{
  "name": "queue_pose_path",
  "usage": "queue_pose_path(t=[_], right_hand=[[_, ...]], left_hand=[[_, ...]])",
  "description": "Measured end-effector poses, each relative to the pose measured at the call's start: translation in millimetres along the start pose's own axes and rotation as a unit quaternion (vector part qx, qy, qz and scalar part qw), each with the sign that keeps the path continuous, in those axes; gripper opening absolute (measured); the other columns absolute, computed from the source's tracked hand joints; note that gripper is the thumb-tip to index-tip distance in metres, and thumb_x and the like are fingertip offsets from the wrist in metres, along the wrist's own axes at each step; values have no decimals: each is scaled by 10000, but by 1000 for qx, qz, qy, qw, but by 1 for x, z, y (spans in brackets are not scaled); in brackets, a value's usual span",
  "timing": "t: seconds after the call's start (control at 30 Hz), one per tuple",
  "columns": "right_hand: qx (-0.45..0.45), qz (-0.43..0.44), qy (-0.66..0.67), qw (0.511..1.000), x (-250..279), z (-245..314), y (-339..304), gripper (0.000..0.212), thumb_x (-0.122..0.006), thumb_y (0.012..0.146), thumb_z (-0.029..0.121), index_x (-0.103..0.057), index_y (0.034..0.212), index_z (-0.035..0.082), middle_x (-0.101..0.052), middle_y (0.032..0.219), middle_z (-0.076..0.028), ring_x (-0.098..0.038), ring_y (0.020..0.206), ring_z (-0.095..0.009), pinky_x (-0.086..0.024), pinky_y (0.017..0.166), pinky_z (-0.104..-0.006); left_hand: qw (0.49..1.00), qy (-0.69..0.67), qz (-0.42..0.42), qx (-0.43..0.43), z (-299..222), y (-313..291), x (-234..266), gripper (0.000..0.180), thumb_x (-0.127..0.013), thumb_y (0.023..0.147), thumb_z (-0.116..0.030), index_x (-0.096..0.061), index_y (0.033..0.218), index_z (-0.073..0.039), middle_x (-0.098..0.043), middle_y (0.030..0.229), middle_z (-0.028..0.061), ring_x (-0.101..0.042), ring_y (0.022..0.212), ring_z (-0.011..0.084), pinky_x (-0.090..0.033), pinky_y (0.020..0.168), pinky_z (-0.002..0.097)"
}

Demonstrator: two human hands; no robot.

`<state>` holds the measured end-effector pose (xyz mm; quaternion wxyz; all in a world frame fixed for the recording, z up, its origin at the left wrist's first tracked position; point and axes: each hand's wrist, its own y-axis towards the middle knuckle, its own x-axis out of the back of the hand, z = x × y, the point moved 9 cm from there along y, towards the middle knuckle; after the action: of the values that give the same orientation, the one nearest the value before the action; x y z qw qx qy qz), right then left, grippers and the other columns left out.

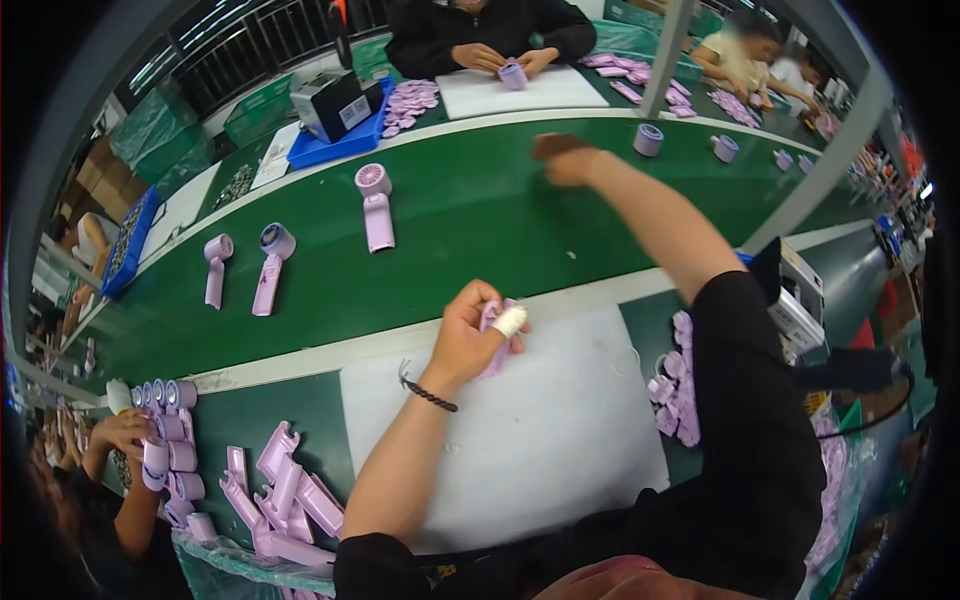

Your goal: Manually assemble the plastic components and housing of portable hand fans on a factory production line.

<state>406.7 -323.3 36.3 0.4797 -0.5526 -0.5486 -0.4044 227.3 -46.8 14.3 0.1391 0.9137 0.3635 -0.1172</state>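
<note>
The left hand (468, 338) holds 1 lilac plastic part (492, 368); the blurred right hand's (566, 161) grip, over the green conveyor belt (465, 245), I cannot tell.

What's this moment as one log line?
left hand: holding pink part over white mat | right hand: extended over green belt, blurred, grip unclear | pink shells: piled left of mat

Head view: from your head, looking down and forward, wide fisheye.
White mat (560, 440): quite near, below the lens.
Green belt (460, 240): farther, across the middle.
Person opposite (490, 30): farther again, cut by the upper edge.
</note>
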Motion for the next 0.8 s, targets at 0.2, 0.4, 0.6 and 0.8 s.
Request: queue_pose_path(t=[0.2, 0.4, 0.6, 0.8], right_hand=[[-164, -335, -153, 915, 27, -163, -39, 344, -703, 756, 175, -617, 1079, 92, -620, 1229, -152, -624, 1028, -377, -526, 873, -438], [-397, -256, 164, 866, -80, -233, -49, 528, -752, 813, 314, -541, 1222, 55, -607, 1212, -185, -631, 1010, -431, -541, 816, -454], [-238, -243, 225, 913, -56, -262, -52, 584, -772, 778, 290, -521, 1235, 27, -632, 1147, -184, -645, 972, -419, -545, 798, -430], [-242, -359, 347, 832, 19, -61, -88, 601, -801, 673, 186, -560, 1202, 32, -668, 1081, -171, -658, 951, -317, -538, 821, -363]], left_hand=[[999, 12, 2, 37, 3, 0, 8, 181, -632, 909, -8, -471, 889, -88, -670, 803, 105, -637, 569, 162, -491, 510, 255], [998, 41, -9, 38, 2, -6, 12, 149, -620, 890, 0, -497, 876, -83, -673, 786, 88, -630, 537, 154, -469, 494, 247], [999, 50, 8, 15, 2, 4, 6, 137, -602, 870, 23, -507, 890, -75, -680, 800, 89, -644, 559, 160, -479, 498, 255], [996, 87, -26, 12, 4, -10, 12, 127, -584, 873, 29, -545, 966, -49, -690, 821, 92, -663, 594, 175, -503, 523, 259]])
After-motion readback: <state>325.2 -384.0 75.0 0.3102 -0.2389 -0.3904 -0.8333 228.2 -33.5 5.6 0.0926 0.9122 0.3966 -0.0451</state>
